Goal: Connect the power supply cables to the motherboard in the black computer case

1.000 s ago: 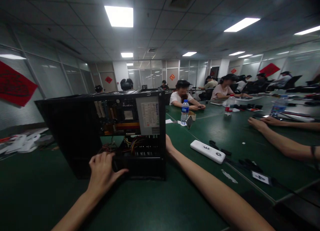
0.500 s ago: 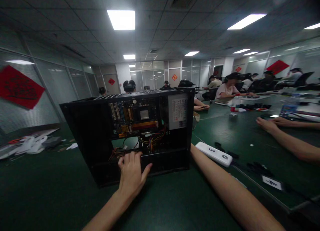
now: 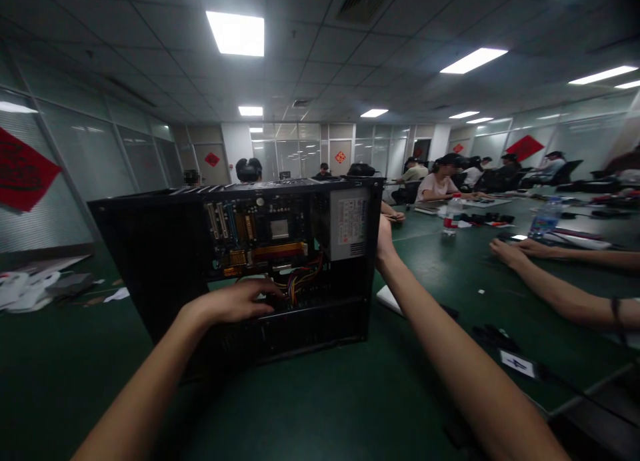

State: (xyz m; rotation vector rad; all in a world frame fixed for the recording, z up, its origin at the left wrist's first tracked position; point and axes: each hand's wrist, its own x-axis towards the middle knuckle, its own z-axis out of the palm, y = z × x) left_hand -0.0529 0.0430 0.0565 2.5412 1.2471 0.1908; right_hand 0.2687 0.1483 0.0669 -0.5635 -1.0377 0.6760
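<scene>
An open black computer case [image 3: 150, 268] stands on the green table in front of me. Inside it are a motherboard [image 3: 265, 221], a silver power supply [image 3: 349, 224] and a bundle of coloured cables [image 3: 303, 279]. My left hand [image 3: 233, 301] reaches over the lower rail into the case, fingers stretched toward the cables and thumb apart from them; the fingertips are partly lost in the dark interior. Against the case's right side is my right hand [image 3: 384, 244], its fingers hidden behind the edge.
A white power strip [image 3: 390, 300] lies partly behind my right forearm, with black cables and a number tag [image 3: 517, 364] nearby. At right are another person's hands [image 3: 510, 251] and water bottles [image 3: 451, 216]. White plastic bags [image 3: 37, 288] lie at left.
My left hand has moved from the lower rail further into the case, toward the cables. My right hand has come into sight at the case's right side. The view has shifted right.
</scene>
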